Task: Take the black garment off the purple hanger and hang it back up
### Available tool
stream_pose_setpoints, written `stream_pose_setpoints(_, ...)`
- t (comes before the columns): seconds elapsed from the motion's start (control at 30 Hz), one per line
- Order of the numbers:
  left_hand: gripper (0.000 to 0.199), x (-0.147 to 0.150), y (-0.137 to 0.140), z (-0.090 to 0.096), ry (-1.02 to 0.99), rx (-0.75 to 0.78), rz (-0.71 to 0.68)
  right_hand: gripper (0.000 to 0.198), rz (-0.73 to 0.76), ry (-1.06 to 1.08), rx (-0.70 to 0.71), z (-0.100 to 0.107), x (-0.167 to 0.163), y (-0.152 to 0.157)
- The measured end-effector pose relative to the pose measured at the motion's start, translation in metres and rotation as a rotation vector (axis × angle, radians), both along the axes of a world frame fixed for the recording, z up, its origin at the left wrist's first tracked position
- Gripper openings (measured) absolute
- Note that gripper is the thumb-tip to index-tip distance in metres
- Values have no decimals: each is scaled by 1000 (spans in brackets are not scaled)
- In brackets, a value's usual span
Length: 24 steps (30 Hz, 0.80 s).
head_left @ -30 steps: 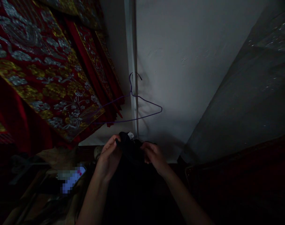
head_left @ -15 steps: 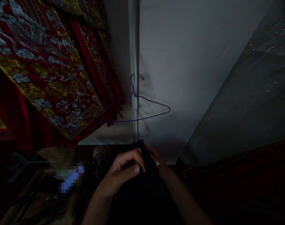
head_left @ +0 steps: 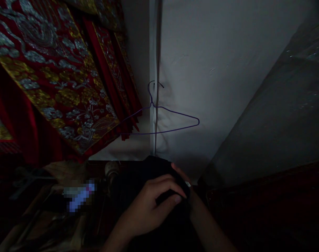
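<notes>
Grey wall (head_left: 217, 84) backs a hanger (head_left: 152, 103) at centre; lower centre, the left hand (head_left: 155, 201), fingers nearly closed, pinches dark cloth (head_left: 153, 168), seemingly steadied by the right hand (head_left: 181, 172) behind, its grip too hidden to tell.

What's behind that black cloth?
Beyond its edge, part of the right hand and pale wall show. The black cloth covers some of that hand; whatever else lies behind is hidden.

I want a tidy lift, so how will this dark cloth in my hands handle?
The dark cloth is probably floppy, since its upper edge curves softly near your hands. Your left hand seems to pinch only one edge, so lifted that way, the rest may sag. It's too dark to judge weight.
</notes>
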<state>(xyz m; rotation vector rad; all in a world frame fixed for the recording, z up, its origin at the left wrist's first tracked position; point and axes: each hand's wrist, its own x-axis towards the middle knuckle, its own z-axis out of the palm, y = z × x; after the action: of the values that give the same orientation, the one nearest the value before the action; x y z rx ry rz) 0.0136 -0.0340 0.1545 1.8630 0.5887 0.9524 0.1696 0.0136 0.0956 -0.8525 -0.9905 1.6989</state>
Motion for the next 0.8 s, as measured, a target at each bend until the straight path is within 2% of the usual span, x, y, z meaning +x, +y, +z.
stream_pose_setpoints(0.1,37,-1,-3,-6,37,106,96,56,84,98,-124,2,-2,-2)
stream_pose_setpoints(0.17,49,-5,0,-10,-32,109,205,57,83,108,-130,4,-3,-5)
stream_pose_setpoints(0.3,45,-18,20,-12,-216,-12,357,53,136,80,-110,10,-4,-15)
stream_pose_setpoints(0.37,42,-23,31,-14,-221,-69,298,53,239,-1,-98,17,-2,-20)
stream_pose_setpoints(0.43,47,-26,39,-20,-181,-134,145,51,365,-139,-56,27,1,-21)
stream_pose_setpoints(0.53,58,-26,41,-33,-93,-236,-25,34,563,-301,84,46,10,-17)
stream_pose_setpoints(0.6,50,-25,40,-41,-44,-259,-44,22,692,-389,170,58,19,-12)
stream_pose_setpoints(0.7,25,-27,43,-44,28,-165,-69,7,824,-636,239,74,34,-5)
stream_pose_setpoints(0.8,7,-39,58,-42,146,-22,-84,18,813,-842,322,89,53,4)
